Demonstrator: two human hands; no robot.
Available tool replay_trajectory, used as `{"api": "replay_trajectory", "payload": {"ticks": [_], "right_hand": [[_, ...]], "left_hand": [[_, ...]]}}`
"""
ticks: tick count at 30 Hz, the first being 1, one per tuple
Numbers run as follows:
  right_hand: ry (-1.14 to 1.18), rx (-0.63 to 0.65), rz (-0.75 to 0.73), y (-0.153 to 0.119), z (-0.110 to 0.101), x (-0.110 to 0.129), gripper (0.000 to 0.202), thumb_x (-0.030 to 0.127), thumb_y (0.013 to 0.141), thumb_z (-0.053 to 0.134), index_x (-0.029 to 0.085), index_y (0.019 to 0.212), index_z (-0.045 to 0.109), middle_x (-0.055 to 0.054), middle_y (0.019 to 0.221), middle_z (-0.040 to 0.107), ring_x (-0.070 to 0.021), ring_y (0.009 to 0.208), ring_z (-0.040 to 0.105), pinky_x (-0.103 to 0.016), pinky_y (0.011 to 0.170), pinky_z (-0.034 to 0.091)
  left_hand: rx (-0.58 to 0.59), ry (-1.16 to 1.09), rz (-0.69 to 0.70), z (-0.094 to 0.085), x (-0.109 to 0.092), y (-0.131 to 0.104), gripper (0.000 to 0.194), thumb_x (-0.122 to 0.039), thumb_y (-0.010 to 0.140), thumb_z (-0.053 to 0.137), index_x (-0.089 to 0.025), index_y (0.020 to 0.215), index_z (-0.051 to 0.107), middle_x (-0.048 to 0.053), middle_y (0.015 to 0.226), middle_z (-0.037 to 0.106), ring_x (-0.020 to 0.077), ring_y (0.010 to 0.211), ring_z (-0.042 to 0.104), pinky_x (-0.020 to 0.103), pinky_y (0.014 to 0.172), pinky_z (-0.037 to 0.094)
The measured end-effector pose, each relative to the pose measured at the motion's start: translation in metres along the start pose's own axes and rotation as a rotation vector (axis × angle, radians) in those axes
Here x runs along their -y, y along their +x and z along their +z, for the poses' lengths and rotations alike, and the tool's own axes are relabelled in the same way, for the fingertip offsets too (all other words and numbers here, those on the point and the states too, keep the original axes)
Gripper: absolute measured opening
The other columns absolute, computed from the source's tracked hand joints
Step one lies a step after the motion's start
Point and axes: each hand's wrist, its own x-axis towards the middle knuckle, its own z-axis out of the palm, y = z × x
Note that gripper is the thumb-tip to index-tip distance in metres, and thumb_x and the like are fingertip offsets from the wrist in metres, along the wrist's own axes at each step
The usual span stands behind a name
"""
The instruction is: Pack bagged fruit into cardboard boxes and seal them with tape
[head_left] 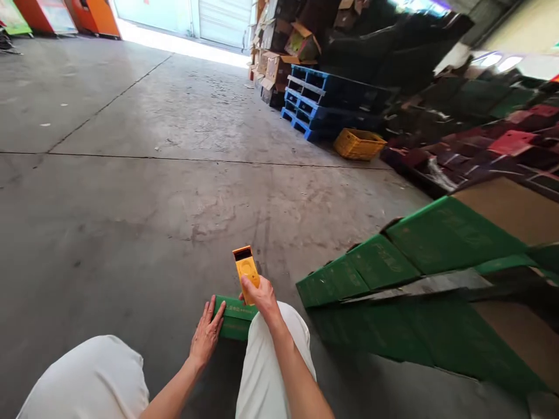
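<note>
A small green cardboard box (236, 327) lies on the floor between my knees, its right end hidden behind my right knee. My left hand (207, 331) rests against the box's left end, with fingers stretched out and apart near its top edge. Above the box, my right hand (261, 294) is wrapped around a yellow handheld tool (247, 267). The tool is flat and elongated, with a dark opening at its far end that points away from me. Its exact kind does not show.
Large stacks of green cardboard boxes (362, 273) stand close on my right. Farther off are a yellow crate (358, 144), blue pallets (305, 105) and brown cartons (277, 67). Reddish boxes (513, 142) are piled at the right. Grey concrete floor (131, 215) stretches ahead.
</note>
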Motion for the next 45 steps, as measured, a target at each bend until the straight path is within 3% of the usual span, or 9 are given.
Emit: {"api": "replay_trajectory", "payload": {"ticks": [4,8,12,15,18,21,29,35,45], "right_hand": [[0.148,0.065,-0.077,-0.002,0.017,0.015,0.059,0.079,0.084,0.065,0.021,0.092,0.061,-0.001,0.061,0.072,-0.0183,0.051,0.068,-0.028,0.056,0.055],[0.344,0.232,-0.064,0.002,0.036,0.009,0.066,0.084,0.081,0.067,0.019,0.086,0.06,0.002,0.056,0.065,-0.0129,0.044,0.059,-0.025,0.048,0.049],[0.414,0.388,0.038,0.01,0.028,-0.014,0.07,0.085,0.072,0.075,0.017,0.084,0.062,0.003,0.062,0.063,-0.0083,0.04,0.052,-0.021,0.039,0.04],[0.413,0.441,0.1,0.017,0.01,-0.029,0.07,0.085,0.068,0.078,0.019,0.084,0.061,0.005,0.06,0.06,-0.0069,0.038,0.048,-0.019,0.036,0.033],[0.386,0.5,0.101,0.022,-0.003,-0.037,0.069,0.087,0.07,0.075,0.02,0.079,0.06,0.005,0.054,0.056,-0.0062,0.035,0.044,-0.02,0.036,0.031],[0.332,0.58,0.1,0.026,-0.01,-0.042,0.072,0.09,0.069,0.073,0.019,0.077,0.061,0.003,0.055,0.06,-0.0064,0.033,0.045,-0.021,0.035,0.029],[0.146,0.782,0.122,0.026,-0.026,-0.02,0.07,0.082,0.068,0.081,0.015,0.083,0.067,0.001,0.067,0.066,-0.0101,0.039,0.056,-0.021,0.039,0.04],[0.066,0.84,0.112,0.02,-0.03,0.005,0.066,0.078,0.072,0.081,0.015,0.086,0.068,0.001,0.067,0.066,-0.0111,0.045,0.061,-0.02,0.044,0.047],[-0.155,0.906,0.166,0.013,-0.041,0.031,0.065,0.077,0.071,0.083,0.018,0.09,0.062,0.005,0.067,0.061,-0.0111,0.053,0.064,-0.02,0.051,0.051]], "left_hand": [[0.019,-0.195,-0.088,0.003,-0.004,0.002,0.062,-0.02,0.105,0.042,-0.039,0.164,0.044,-0.001,0.181,0.021,0.0264,0.166,0.023,0.049,0.132,0.033],[0.134,-0.555,-0.238,-0.016,-0.008,0.019,0.056,-0.02,0.1,0.049,-0.031,0.154,0.061,0.0,0.179,0.027,0.0237,0.166,0.022,0.041,0.134,0.029],[0.076,-1.049,-0.52,-0.066,0.006,0.057,0.044,-0.025,0.092,0.066,-0.02,0.135,0.074,0.014,0.159,0.06,0.0279,0.154,0.05,0.043,0.129,0.037],[0.035,-1.453,-0.884,-0.115,0.019,0.082,0.051,-0.048,0.098,0.067,-0.014,0.136,0.068,0.022,0.133,0.075,0.0266,0.116,0.077,0.042,0.103,0.06],[0.255,-1.733,-0.895,-0.155,0.018,0.095,0.069,-0.072,0.097,0.06,-0.01,0.124,0.072,0.02,0.117,0.08,0.0212,0.094,0.079,0.033,0.086,0.063],[0.436,-1.851,-0.815,-0.173,0.003,0.099,0.067,-0.075,0.089,0.07,-0.012,0.11,0.076,0.012,0.103,0.081,0.0175,0.087,0.077,0.027,0.078,0.061],[0.433,-1.822,-0.765,-0.184,-0.016,0.098,0.046,-0.036,0.064,0.1,-0.014,0.095,0.074,0.002,0.082,0.077,0.0128,0.071,0.072,0.02,0.064,0.052],[0.49,-1.814,-0.743,-0.182,-0.014,0.088,0.052,-0.042,0.065,0.099,-0.017,0.104,0.075,0.006,0.095,0.08,0.0172,0.08,0.076,0.029,0.078,0.057],[0.525,-1.727,-0.686,-0.169,-0.011,0.081,0.04,-0.036,0.065,0.095,-0.014,0.093,0.077,0.001,0.078,0.075,0.0115,0.066,0.067,0.022,0.065,0.052]]}}
